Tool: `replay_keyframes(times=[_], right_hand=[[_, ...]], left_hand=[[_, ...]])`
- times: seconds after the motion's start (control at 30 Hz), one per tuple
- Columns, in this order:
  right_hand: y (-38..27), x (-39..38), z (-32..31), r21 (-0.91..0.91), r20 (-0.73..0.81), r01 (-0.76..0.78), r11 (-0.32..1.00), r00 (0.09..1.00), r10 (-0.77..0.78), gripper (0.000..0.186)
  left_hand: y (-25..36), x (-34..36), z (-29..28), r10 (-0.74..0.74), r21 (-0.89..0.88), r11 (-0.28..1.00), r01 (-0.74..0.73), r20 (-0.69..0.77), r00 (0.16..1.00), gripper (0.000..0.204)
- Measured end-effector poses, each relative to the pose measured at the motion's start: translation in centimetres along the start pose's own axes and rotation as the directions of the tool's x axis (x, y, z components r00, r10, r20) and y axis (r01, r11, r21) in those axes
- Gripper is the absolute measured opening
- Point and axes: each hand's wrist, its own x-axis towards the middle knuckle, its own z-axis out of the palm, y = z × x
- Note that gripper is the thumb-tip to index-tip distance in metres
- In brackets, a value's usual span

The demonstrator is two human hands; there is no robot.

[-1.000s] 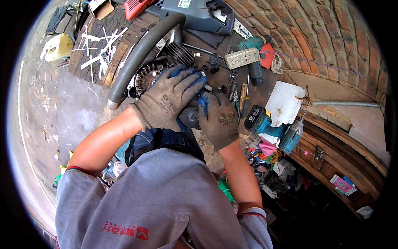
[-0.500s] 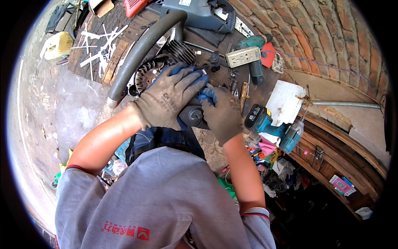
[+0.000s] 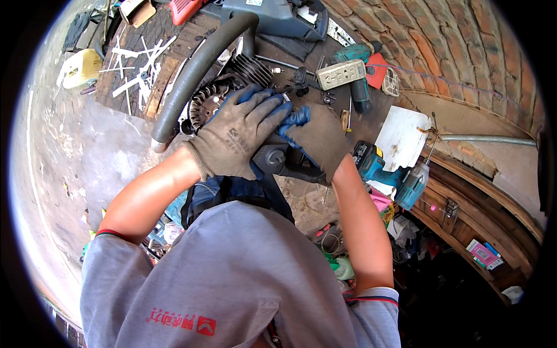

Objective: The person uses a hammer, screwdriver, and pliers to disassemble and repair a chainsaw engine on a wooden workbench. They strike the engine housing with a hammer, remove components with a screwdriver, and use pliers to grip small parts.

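Note:
A small dark engine [image 3: 232, 87] with cooling fins and a round flywheel fan lies on the workbench, with a curved grey handle tube [image 3: 194, 69] arching over it. My left hand [image 3: 241, 136], in a grey and blue work glove, lies flat on top of the engine body with its fingers spread. My right hand [image 3: 316, 139], gloved the same way, grips the engine's dark housing [image 3: 278, 159] from the right side. The fingertips of both gloves meet above the housing. What lies under the palms is hidden.
A grey engine cover [image 3: 272, 14] and a red part [image 3: 185, 7] lie at the back. A teal cordless drill [image 3: 357, 75], a white power strip [image 3: 341, 73], a second teal drill [image 3: 394, 174], white paper [image 3: 403, 136] and a yellow container [image 3: 81, 66] surround the work. Brick wall at right.
My right hand has shifted right and turned over the housing. My left hand stays pressed on the engine, fingers a little more spread.

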Motion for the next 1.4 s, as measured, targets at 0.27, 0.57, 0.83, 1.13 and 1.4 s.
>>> replay_keyframes(times=[0.27,0.57,0.83,1.13,1.4], right_hand=[[1.6,-1.1,2.0,0.135,-0.189,0.141,0.981,0.975,-0.114,0.021],[2.1,-2.7,2.8,0.243,-0.223,0.168,0.955,0.968,-0.114,0.023],[14.8,-3.0,-1.3,0.221,-0.566,-0.078,0.972,0.801,0.193,0.037],[19.0,1.3,0.2,-0.297,-0.332,-0.517,0.803,0.844,0.421,0.052],[17.0,1.0,-2.2,-0.258,-0.222,-0.568,0.781,0.822,0.525,0.051]], left_hand=[[-0.2,-0.4,0.1,0.022,0.016,1.000,-0.022,-0.003,1.000,0.115],[-0.1,-0.3,0.1,0.044,0.022,0.999,-0.044,-0.001,0.999,0.104],[0.2,-0.3,-0.4,0.026,0.042,0.999,-0.027,0.035,0.999,0.101],[0.3,-0.1,-0.3,0.029,0.094,0.995,-0.032,0.032,0.999,0.098],[0.3,-0.1,-0.4,0.024,0.075,0.997,-0.027,0.038,0.999,0.101]])
